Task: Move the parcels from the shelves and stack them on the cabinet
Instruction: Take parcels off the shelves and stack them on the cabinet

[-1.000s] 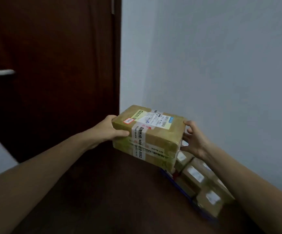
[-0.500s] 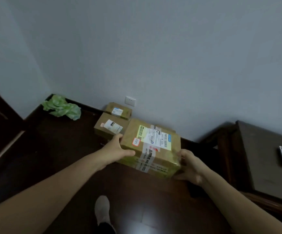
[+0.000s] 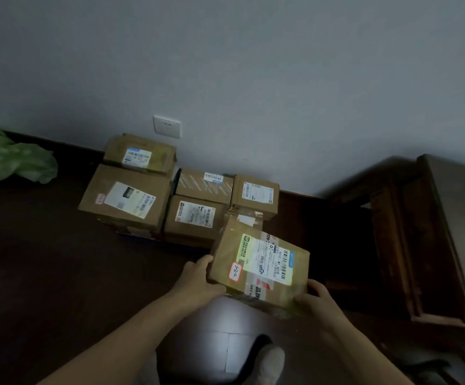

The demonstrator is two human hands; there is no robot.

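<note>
I carry a brown cardboard parcel (image 3: 259,263) with a white shipping label and a red-edged sticker, held low in front of me. My left hand (image 3: 198,282) grips its left side, thumb on top. My right hand (image 3: 316,300) grips its lower right corner from below. Beyond it, several other brown parcels (image 3: 127,197) lie grouped against the wall, one small parcel (image 3: 141,155) stacked on the largest.
A green crumpled bag (image 3: 14,161) lies at the left by the skirting. A dark wooden cabinet (image 3: 420,232) stands at the right. A wall socket (image 3: 167,126) sits above the parcels. My knee and a shoe (image 3: 270,359) show below.
My view has swung from the door and down to the floor by the wall. The held parcel has moved lower and to the right, close to the grouped parcels. Both hands kept hold.
</note>
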